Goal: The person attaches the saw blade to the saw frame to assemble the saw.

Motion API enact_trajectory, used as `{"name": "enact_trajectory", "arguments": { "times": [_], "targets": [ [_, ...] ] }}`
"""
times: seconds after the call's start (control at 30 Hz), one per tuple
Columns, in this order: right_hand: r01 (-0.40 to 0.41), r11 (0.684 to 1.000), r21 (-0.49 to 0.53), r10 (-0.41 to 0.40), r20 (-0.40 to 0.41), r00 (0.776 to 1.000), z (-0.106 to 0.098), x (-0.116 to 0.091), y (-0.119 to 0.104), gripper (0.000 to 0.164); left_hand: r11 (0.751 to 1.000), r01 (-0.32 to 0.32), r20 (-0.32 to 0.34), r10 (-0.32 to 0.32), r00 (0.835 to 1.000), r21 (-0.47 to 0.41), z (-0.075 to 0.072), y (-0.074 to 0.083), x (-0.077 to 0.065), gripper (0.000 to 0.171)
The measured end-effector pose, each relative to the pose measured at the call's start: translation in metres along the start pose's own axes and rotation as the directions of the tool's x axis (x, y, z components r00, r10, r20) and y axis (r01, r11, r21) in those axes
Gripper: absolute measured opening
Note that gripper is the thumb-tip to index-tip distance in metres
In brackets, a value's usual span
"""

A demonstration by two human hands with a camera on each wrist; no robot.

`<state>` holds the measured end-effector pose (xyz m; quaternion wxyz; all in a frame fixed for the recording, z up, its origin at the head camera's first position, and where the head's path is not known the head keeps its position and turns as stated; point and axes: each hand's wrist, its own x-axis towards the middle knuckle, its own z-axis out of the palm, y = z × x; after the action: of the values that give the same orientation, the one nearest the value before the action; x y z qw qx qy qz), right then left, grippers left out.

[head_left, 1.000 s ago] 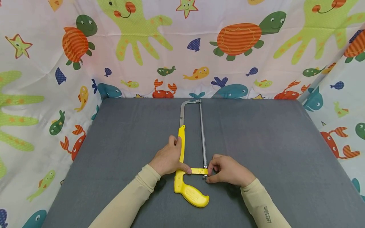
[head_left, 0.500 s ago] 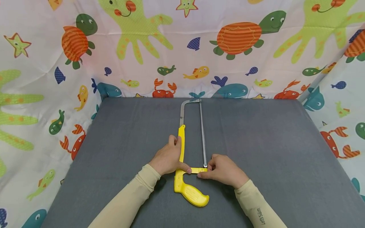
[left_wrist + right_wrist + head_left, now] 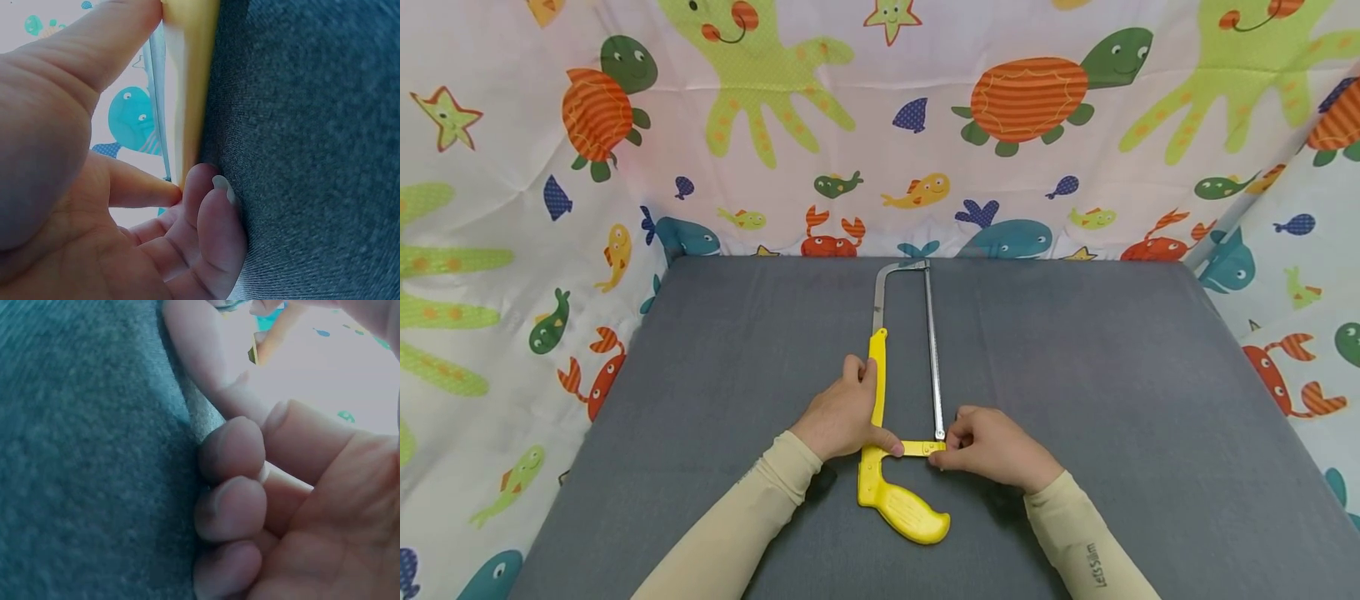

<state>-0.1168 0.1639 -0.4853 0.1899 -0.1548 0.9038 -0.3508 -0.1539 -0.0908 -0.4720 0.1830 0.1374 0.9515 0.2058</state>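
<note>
A yellow hacksaw [image 3: 912,512] lies on the grey cloth, handle toward me and its silver front bow [image 3: 878,304] pointing away. Its blade [image 3: 934,358] runs along the right side. My left hand [image 3: 841,414] holds the yellow frame, the thumb laid over the corner by the crossbar [image 3: 917,448]. In the left wrist view the fingertips [image 3: 219,225] curl beside the frame [image 3: 187,94]. At the blade's near end, my right hand [image 3: 996,450] pinches the wing nut, which its thumb and finger hide in the head view. A bit of metal [image 3: 232,305] shows between them in the right wrist view.
The grey cloth-covered table [image 3: 1097,358] spreads to both sides of the saw. A white curtain [image 3: 880,150] printed with sea animals hangs behind and at both sides. A small dark object [image 3: 822,483] sits beneath the left wrist.
My right thumb has moved left over the wing nut, which was in sight a second ago, then slightly back right. The left hand and the hacksaw have stayed in place.
</note>
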Motion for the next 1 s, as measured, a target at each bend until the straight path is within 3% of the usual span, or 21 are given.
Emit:
{"name": "enact_trajectory", "arguments": {
  "times": [0.53, 1.0],
  "targets": [
    [0.044, 0.997, 0.058, -0.047, 0.060, 0.997, -0.011, -0.004, 0.003, 0.020, 1.000, 0.000, -0.002, 0.000, 1.000, 0.000, 0.000, 0.000, 0.000, 0.139],
    [0.088, 0.995, 0.036, -0.091, 0.098, 0.991, -0.013, -0.003, 0.007, 0.013, 1.000, 0.007, -0.004, -0.007, 1.000, -0.010, 0.000, 0.001, -0.001, 0.139]
  ]
}}
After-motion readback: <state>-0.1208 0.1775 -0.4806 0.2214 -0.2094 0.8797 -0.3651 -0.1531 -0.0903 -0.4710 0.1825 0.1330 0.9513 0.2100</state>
